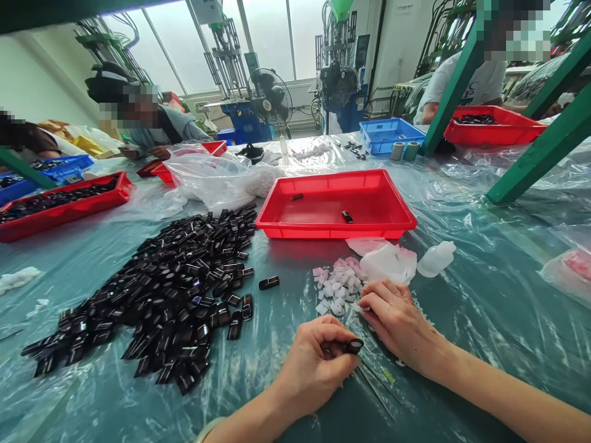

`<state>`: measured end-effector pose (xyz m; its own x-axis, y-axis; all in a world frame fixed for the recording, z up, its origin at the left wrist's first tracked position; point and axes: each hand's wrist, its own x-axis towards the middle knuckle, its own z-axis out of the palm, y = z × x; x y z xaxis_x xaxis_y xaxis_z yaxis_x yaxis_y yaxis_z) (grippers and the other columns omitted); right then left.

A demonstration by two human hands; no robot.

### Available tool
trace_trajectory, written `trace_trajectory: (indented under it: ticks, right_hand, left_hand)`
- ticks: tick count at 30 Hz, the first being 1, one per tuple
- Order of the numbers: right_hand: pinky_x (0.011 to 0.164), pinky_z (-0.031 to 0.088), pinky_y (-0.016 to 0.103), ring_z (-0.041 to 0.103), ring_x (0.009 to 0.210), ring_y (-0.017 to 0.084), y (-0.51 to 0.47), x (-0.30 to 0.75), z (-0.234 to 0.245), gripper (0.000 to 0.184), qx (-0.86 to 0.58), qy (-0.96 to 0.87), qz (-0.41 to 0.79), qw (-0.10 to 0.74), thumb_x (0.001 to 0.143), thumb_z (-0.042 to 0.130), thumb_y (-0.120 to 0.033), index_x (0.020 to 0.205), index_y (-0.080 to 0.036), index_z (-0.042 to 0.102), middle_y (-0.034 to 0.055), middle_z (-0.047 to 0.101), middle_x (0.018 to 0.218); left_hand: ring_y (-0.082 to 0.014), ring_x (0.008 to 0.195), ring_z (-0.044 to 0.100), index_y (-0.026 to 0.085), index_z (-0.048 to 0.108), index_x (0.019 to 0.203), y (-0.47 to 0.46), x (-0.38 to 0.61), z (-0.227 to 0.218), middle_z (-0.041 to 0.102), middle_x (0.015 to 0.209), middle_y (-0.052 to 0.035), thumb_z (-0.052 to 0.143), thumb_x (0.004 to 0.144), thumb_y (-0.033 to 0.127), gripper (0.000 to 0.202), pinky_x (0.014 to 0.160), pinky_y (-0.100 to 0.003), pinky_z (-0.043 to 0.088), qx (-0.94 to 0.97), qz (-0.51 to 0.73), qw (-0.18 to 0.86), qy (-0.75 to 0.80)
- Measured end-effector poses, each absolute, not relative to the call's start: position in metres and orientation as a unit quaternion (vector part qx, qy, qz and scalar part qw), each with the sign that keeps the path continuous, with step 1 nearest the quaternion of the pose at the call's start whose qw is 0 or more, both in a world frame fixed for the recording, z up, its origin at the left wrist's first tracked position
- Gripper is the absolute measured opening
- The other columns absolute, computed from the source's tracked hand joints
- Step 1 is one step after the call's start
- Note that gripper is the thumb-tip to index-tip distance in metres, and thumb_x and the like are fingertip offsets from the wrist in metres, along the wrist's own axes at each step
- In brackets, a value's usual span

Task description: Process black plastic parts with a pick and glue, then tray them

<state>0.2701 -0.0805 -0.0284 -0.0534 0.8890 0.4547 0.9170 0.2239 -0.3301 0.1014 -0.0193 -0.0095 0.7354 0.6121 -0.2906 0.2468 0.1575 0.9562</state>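
Note:
My left hand [318, 360] pinches a small glossy black plastic piece [354, 346] between thumb and fingers, its rounded end showing. To its right, my right hand [399, 317] has its fingers curled together and lowered at the edge of a heap of small white plastic-like pieces [339, 286]; what its fingertips hold is hidden. Thin metal rods, perhaps tweezers [376, 391], lie on the table between my hands. A big pile of similar black pieces [170, 295] spreads to the left. One black piece [269, 282] lies apart from it.
Beyond my hands stands a red tray [337, 232] with two black pieces inside. A white squeeze bottle [436, 258] lies right of a crumpled white sheet [390, 263]. Green posts [540, 151] rise at the right. Co-workers sit around the plastic-covered table [489, 289].

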Motion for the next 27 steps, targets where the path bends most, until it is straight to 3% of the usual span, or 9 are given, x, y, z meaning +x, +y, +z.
trace_trajectory:
  ticks: [6, 15, 27]
  right_hand:
    - [0.075, 0.034, 0.031, 0.052, 0.073, 0.013, -0.093, 0.272, -0.018, 0.010, -0.582, -0.724, 0.008, 0.371, 0.086, 0.047, -0.008, 0.086, -0.017, 0.050, -0.0007, 0.058, 0.078]
    - [0.067, 0.040, 0.030, 0.053, 0.066, 0.012, -0.103, 0.260, -0.007, 0.015, -0.500, -0.728, 0.092, 0.460, 0.082, 0.053, -0.005, 0.087, -0.019, 0.057, -0.0001, 0.061, 0.074]
    - [0.064, 0.036, 0.032, 0.046, 0.068, 0.013, -0.106, 0.247, -0.012, 0.016, -0.460, -0.765, 0.108, 0.437, 0.082, 0.051, -0.003, 0.090, -0.015, 0.058, 0.0036, 0.061, 0.075]
  left_hand:
    - [-0.0033, 0.047, 0.044, 0.012, 0.067, 0.067, -0.019, 0.098, -0.010, 0.049, 0.068, 0.0019, 0.063, 0.064, 0.015, 0.006, 0.043, -0.017, 0.035, 0.665, 0.115, 0.661, 0.328]
    - [-0.0081, 0.056, 0.048, 0.016, 0.071, 0.071, -0.014, 0.092, -0.007, 0.059, 0.063, -0.0001, 0.059, 0.063, 0.010, 0.016, 0.053, -0.019, 0.036, 0.771, 0.083, 0.563, 0.286]
    - [-0.0081, 0.058, 0.047, 0.017, 0.073, 0.071, -0.011, 0.092, -0.012, 0.059, 0.064, 0.0004, 0.059, 0.065, 0.013, 0.015, 0.051, -0.019, 0.032, 0.767, 0.064, 0.577, 0.274]
